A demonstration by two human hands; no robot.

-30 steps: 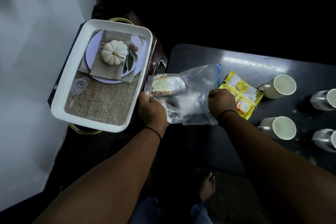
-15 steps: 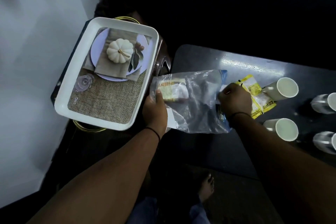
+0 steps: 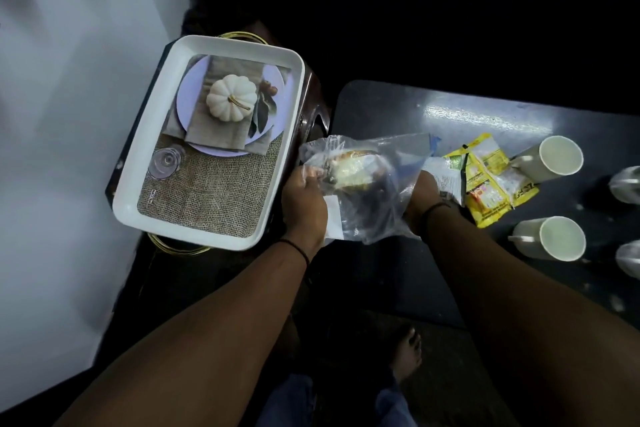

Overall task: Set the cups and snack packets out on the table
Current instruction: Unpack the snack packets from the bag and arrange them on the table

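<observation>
Head view, one frame. Clear bag (image 3: 367, 184) sits mid-frame at the left edge of the dark worktop (image 3: 388, 107), with a pale snack packet (image 3: 349, 166) visible through the plastic.

Left hand (image 3: 304, 204): grip closed on the bag's left end, fingers curled into the film beside the packet. Right hand (image 3: 424, 198): at the bag's right side, mostly hidden behind the plastic; I cannot tell whether it pinches the film or reaches inside.

Yellow packets (image 3: 491, 180) already lie on the worktop just right of the bag, overlapping one another. Two white cups (image 3: 550, 198) stand right of them, one above the other in the frame; two more cups (image 3: 628, 218) are cut by the right edge. A white tray (image 3: 298, 121) with a printed pumpkin picture sits upper left, off the worktop.

Step in hand, as I read it: emptying the bag of its remaining packet.

Notes for doing it well:
- Keep the left hand anchoring the closed end so the film stays taut.
- Draw the packet out through the mouth, not by squeezing; contents look crushable.
- Set it beside the yellow ones, not on top.
- Keep the forearm low and clear of the nearer cup; it stands close to the wrist's path.
</observation>
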